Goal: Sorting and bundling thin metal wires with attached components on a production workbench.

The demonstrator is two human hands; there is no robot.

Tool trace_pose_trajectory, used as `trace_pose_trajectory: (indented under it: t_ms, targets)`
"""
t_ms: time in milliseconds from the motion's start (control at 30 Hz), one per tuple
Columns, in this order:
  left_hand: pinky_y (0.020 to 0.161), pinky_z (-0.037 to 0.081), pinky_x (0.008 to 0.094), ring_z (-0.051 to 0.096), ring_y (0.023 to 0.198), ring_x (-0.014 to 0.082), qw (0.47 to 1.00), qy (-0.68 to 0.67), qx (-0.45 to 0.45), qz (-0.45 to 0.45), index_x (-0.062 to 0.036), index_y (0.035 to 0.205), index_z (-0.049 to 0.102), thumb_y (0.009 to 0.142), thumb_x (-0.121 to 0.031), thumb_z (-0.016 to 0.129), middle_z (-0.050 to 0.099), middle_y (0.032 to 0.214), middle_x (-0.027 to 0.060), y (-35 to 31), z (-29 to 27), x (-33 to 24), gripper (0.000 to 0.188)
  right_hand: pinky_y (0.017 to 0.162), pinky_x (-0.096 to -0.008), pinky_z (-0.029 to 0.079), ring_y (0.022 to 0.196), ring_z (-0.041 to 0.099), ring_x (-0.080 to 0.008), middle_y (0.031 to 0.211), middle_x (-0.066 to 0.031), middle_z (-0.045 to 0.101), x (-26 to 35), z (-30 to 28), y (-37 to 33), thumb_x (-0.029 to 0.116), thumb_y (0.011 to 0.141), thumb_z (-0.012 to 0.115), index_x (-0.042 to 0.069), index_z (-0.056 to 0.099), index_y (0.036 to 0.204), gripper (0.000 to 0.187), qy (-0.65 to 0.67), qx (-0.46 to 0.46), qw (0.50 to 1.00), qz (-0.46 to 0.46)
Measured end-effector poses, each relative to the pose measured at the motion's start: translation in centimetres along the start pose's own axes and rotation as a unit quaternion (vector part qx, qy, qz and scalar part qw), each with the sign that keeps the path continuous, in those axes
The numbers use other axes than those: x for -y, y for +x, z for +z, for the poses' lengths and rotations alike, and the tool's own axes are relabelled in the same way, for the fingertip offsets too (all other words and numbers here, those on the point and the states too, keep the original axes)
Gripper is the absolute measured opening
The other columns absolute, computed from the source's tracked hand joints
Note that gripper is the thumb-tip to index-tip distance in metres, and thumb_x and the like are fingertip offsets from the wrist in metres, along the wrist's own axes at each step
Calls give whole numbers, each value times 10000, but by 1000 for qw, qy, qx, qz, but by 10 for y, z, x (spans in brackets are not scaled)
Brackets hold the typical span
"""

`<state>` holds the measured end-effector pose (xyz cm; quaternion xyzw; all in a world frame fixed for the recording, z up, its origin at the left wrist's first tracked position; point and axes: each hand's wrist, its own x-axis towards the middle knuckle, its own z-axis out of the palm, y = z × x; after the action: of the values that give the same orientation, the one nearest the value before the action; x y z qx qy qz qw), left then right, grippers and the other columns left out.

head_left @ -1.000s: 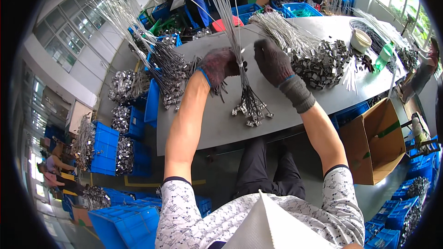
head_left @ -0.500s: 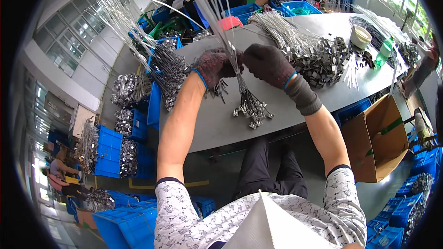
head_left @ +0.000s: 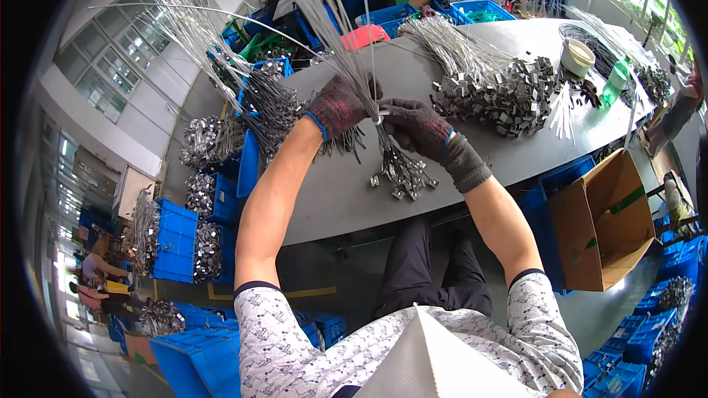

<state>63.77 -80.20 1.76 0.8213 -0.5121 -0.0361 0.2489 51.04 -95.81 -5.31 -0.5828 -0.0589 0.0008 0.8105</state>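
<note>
A bundle of thin wire cables (head_left: 394, 156) stands upright over the grey table, its dark lower strands fanning out to small square metal pieces. My left hand (head_left: 339, 108), in a dark knitted glove, is closed around the bundle's middle. Just below that grip, a narrow white tie (head_left: 377, 119) circles the cables. My gloved right hand (head_left: 420, 129) is closed at the tie's right side, fingertips pinching its end. Long pale wires rise from my left hand past the top of the view. More dark cable ends lie behind my left wrist.
A large heap of cables with square metal ends (head_left: 509, 96) lies at right on the table (head_left: 324, 206), near loose white strips (head_left: 562, 119), a tub (head_left: 577, 57) and a green bottle (head_left: 615, 82). An open cardboard box (head_left: 605, 221) stands right; blue crates (head_left: 175, 239) stand left.
My right hand has come down and in to the white tie beside the bundle. My left hand has shifted slightly, still around the cables.
</note>
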Motion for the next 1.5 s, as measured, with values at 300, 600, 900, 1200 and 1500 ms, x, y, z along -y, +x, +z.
trace_pose_trajectory:
  t_ms: [300, 600, 900, 1200, 1500]
  targets:
    - [751, 531, 422, 660, 847, 360, 944, 267, -170, 98, -137, 905, 733, 828, -213, 675, 691, 897, 150, -26, 26, 20, 123, 481, -242, 421, 537, 530, -85, 686, 8, 559, -8, 14, 14, 286, 953, 604, 78, 608, 903, 214, -130, -93, 985, -65]
    - [649, 474, 264, 558, 666, 99, 894, -376, -237, -59, -24, 869, 631, 966, -254, 649, 625, 735, 19, -68, 55, -2, 250, 632, -487, 523, 743, 651, -415, 765, -185, 650, -32, -3, 12, 182, 864, 640, 110, 593, 935, 112, -543, -271, 762, -228]
    - [507, 460, 296, 535, 516, 133, 762, -465, -423, -155, -15, 841, 635, 959, -342, 619, 567, 620, 21, -32, 97, -21, 348, 656, -415, 534, 776, 686, -343, 829, -150, 686, -69, 39, -13, 270, 903, 679, 150, 634, 1127, 258, -524, -293, 788, -134]
    - [376, 190, 257, 300, 403, 63, 664, -496, -519, -212, -104, 870, 664, 952, -408, 616, 372, 542, -76, -110, -4, 64, 318, 601, -283, 488, 644, 603, -136, 765, -75, 643, -208, -137, -137, 212, 935, 591, 17, 663, 1087, 258, -295, -405, 865, 1]
    - [382, 271, 271, 351, 412, 97, 676, -340, -589, -282, -14, 944, 665, 902, -297, 651, 479, 623, -3, -133, -110, 199, 287, 771, -357, 528, 883, 697, -313, 906, -171, 707, -295, -119, -101, 236, 944, 593, 35, 653, 1079, 250, -429, -344, 829, 102]
